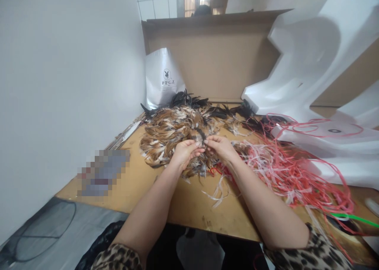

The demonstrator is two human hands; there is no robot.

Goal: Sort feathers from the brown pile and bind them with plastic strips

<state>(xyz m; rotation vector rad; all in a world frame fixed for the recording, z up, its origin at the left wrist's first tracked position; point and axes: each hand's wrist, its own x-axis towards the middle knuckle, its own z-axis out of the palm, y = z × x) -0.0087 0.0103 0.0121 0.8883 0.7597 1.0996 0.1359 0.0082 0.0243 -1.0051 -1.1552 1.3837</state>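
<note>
While the left hand (186, 151) and right hand (220, 147) meet fingertip to fingertip, both pinch a dark feather (201, 135) above the brown feather pile (168, 132) on the wooden table (189, 207)

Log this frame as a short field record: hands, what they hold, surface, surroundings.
left hand: pinching a small feather bunch, fingertips meeting the right's
right hand: pinching the same bunch
surface: wooden board
feather pile: brown, white and black, just behind the hands
red strings: tangled, right of the hands
behind: cardboard, white bag, white foam
</note>
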